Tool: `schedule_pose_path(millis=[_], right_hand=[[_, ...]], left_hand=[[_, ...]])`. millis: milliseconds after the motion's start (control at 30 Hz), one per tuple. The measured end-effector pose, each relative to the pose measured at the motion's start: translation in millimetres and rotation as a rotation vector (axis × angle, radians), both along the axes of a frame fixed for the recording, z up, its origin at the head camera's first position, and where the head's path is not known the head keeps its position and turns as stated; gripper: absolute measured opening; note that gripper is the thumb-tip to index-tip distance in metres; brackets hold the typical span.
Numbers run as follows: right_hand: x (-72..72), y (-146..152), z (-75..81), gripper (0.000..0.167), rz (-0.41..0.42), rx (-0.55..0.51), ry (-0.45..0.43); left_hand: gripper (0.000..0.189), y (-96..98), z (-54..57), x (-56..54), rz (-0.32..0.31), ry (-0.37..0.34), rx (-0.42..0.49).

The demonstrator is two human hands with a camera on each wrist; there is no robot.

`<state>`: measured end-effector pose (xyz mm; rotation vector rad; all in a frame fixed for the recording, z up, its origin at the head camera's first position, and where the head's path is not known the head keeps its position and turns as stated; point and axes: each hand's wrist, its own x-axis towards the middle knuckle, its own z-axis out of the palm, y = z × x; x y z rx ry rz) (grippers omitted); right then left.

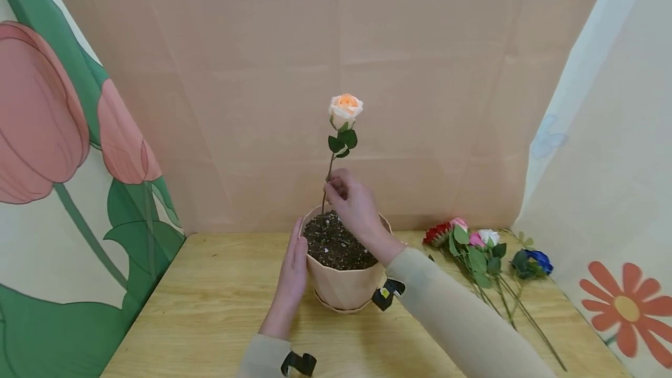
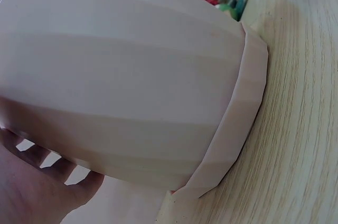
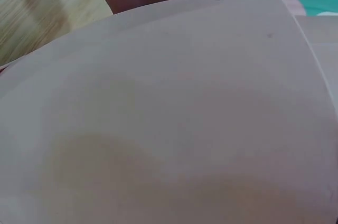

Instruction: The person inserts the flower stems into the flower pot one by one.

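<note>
A peach-and-white rose with dark green leaves stands nearly upright at the back of a pale pink flowerpot. My right hand pinches its stem between thumb and fingers, just above the dark soil. Where the stem meets the soil is partly hidden in the head view. Against the pot's left side rests my left hand, its fingers extended along the wall. In the left wrist view that hand touches the pot near its rim. Pot wall fills most of the right wrist view.
Several loose flowers lie at the table's right: a red one, pink ones, a white one and a blue rose, their stems pointing toward the front. The pot stands in a saucer on the wooden table. A pinkish backdrop hangs behind.
</note>
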<state>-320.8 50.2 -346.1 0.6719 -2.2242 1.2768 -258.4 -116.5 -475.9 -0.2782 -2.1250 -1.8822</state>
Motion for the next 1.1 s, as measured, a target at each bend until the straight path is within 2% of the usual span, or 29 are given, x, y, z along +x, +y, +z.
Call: schedule_pose_path(millis=[300,633,800,1100], right_hand=[[-4.6,-1.7,-11.1,0.011,-0.007,0.018,0.042],[-4.7,2.7,-10.2,0.011,-0.010,0.028,0.019],[-4.7,4.4,-12.4,0.010,-0.032,0.014,0.035],[-8.3,3.3,-22.2,0.005,-0.023,0.103,0.050]], left_hand=[[0.055,0.8,-1.4,-0.7,0.004,0.002,-0.005],[0.056,2.9,1.7,-0.9,0.010,0.009,-0.011],[0.056,2.9,1.8,-0.8,0.005,0.009,-0.010],[0.056,2.6,1.4,-1.1,0.009,0.007,-0.009]])
